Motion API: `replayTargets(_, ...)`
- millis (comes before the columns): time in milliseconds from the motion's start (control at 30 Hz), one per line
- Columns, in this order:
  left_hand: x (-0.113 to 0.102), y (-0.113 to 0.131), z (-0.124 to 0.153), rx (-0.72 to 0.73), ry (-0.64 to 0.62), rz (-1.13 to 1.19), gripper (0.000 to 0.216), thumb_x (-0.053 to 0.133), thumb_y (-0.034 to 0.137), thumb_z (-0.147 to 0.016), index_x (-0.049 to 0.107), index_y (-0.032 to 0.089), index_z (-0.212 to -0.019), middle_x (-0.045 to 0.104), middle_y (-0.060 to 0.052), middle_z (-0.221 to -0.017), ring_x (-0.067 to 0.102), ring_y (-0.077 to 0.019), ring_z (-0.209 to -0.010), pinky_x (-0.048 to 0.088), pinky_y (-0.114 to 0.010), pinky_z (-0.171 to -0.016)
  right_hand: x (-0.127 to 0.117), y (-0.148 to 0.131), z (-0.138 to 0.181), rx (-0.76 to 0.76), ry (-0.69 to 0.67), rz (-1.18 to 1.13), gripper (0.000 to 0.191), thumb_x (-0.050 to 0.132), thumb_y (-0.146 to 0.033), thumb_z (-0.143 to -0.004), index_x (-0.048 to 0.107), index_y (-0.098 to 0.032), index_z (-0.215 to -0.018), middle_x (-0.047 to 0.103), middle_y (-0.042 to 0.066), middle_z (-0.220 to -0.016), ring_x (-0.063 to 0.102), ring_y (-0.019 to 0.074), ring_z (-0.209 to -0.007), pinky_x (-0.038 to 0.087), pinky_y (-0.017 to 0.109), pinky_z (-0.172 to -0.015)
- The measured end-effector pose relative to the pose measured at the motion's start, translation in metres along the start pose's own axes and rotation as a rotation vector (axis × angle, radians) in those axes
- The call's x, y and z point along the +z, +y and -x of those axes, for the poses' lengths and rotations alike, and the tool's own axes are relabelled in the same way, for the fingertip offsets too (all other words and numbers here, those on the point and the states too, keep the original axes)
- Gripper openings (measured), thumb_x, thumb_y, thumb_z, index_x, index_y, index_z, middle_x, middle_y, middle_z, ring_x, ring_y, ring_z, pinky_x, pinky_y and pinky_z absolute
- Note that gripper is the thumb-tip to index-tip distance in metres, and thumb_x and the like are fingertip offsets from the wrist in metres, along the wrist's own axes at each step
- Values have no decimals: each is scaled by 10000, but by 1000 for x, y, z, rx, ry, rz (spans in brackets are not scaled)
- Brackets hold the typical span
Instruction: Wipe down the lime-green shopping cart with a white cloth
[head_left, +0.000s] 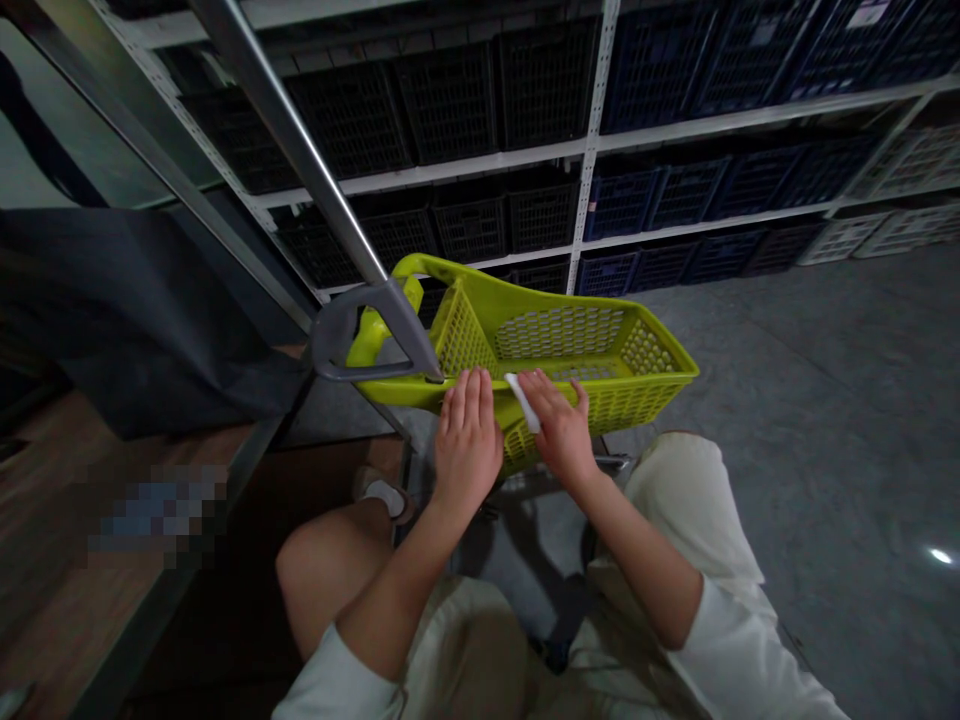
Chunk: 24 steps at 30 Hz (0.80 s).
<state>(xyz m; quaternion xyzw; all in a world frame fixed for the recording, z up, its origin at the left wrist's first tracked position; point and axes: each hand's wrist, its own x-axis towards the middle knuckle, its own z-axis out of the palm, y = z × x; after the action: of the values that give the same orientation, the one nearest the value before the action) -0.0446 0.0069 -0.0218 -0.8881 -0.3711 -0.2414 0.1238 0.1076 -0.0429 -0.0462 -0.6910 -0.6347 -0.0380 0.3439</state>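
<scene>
A lime-green plastic basket (600,345) with perforated walls sits tilted in front of me on a metal frame. My left hand (466,440) rests flat on its near rim, fingers together and stretched out. My right hand (559,425) presses a small white cloth or wipe (523,402) against the near wall of the basket, fingers curled over it. The basket looks empty inside.
A grey metal pole with a bracket (352,340) crosses in front of the basket's left end. Shelving (592,150) behind holds several black, blue and white crates. A wooden surface (112,560) lies to the left, grey floor (825,400) to the right.
</scene>
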Motion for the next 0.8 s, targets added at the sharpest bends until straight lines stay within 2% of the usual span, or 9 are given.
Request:
replayTargets(133,-1,1,0,12,-5,1,740,480,164,-914,181,41,-1579,363,-195,-1602,284,-321,-1513,255,-497,-1247,-6,49,23,113,69,110,760,423,-37,-770,436,-274,-1492,513,63,-1524,417,217,-1448,139,512,-1194)
replayTargets(233,0,2,0,10,10,9,752,480,165,-914,159,51,-1585,374,-201,-1595,296,-323,-1508,265,-506,-1241,-9,59,28,192,99,153,784,429,-29,-745,439,-277,-1490,515,65,-1522,420,227,-1447,119,535,-1194)
replayTargets(300,2,2,0,10,11,6,744,484,163,-912,174,37,-1578,376,-208,-1591,300,-328,-1505,268,-506,-1239,-9,47,23,238,107,147,763,422,-29,-748,460,-260,-1474,523,74,-1514,428,234,-1442,118,551,-1190)
replayTargets(367,3,2,0,8,12,-1,731,488,166,-909,200,18,-1565,375,-212,-1590,293,-331,-1507,264,-501,-1241,-6,23,13,241,87,100,719,406,-29,-766,494,-244,-1446,549,81,-1490,445,232,-1430,121,554,-1189)
replayTargets(500,6,1,-1,-3,23,0,715,500,177,-895,249,0,-1541,391,-234,-1573,284,-336,-1510,270,-504,-1237,1,-29,-9,52,-7,-41,676,387,-29,-797,502,-214,-1437,545,90,-1493,440,200,-1432,123,496,-1206)
replayTargets(567,6,0,-1,-5,25,2,707,499,178,-893,264,-1,-1535,397,-243,-1565,288,-337,-1508,275,-508,-1234,3,-38,-12,-18,-22,-61,668,392,-39,-811,489,-216,-1448,532,88,-1505,433,195,-1436,110,487,-1212)
replayTargets(667,4,0,-1,-3,24,-4,714,487,174,-904,234,15,-1553,400,-227,-1570,306,-335,-1501,280,-505,-1233,3,-21,-6,-32,0,-22,686,394,-42,-812,465,-239,-1466,536,76,-1503,438,200,-1433,84,507,-1212)
replayTargets(800,1,0,-1,8,28,-6,751,479,165,-912,163,39,-1582,394,-209,-1579,318,-331,-1497,288,-505,-1231,-3,31,14,75,54,76,739,403,-31,-781,450,-269,-1479,532,65,-1508,434,210,-1435,73,532,-1205)
